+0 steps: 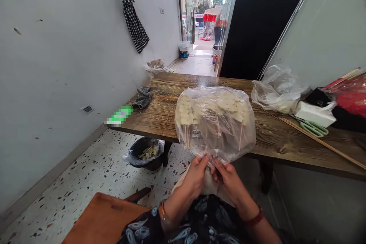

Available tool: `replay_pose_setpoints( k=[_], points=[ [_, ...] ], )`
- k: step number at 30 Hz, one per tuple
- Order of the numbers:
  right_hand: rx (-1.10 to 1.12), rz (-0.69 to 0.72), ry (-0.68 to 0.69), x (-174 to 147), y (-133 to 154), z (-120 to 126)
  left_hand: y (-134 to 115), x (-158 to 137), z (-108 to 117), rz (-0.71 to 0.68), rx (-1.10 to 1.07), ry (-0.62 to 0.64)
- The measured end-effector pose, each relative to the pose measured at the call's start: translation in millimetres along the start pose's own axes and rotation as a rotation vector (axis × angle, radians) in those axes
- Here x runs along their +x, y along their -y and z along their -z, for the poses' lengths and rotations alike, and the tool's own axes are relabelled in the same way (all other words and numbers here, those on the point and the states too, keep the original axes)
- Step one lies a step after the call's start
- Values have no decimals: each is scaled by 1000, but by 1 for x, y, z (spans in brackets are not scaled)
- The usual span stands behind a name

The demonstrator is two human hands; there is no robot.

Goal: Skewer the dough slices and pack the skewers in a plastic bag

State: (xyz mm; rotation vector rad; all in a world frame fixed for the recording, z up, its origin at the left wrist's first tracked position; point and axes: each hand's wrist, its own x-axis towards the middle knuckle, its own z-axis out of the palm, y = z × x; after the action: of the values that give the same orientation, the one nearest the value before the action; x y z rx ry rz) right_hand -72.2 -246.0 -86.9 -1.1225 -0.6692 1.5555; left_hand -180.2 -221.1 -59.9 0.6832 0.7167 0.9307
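A clear plastic bag (228, 152) lies on the wooden table in front of me. Inside it are several skewers (185, 110) of pale, flat, folded food, their thin sticks pointing toward me. My left hand (198, 171) pinches the gathered near edge of the bag between thumb and fingers. Close beside it, my right hand (224, 173) grips the same edge. Both hands are just off the table's front edge, nearly touching each other. The fingertips partly hide the gathered plastic.
On the wooden table (160, 118), a grey cloth (143, 98) lies left. To the right are crumpled plastic bags (278, 89), green-handled scissors (314, 129), a white box (314, 113) and long sticks (323, 141). Below stands a black bin (145, 164); an orange-brown stool (105, 221) is near my left.
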Motion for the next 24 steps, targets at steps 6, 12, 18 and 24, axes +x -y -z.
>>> replay_pose_setpoints(
  k=[6,12,18,24],
  points=[
    [-222,88,-109,-7,-3,25,-7,-9,10,-97,-88,-185],
    [-449,150,-42,5,1,21,-1,-16,9,103,67,-158],
    [-416,183,-33,23,-5,16,22,-5,12,-180,538,-215],
    [-378,133,-19,22,-11,31,46,14,25,-290,695,-148]
  ],
)
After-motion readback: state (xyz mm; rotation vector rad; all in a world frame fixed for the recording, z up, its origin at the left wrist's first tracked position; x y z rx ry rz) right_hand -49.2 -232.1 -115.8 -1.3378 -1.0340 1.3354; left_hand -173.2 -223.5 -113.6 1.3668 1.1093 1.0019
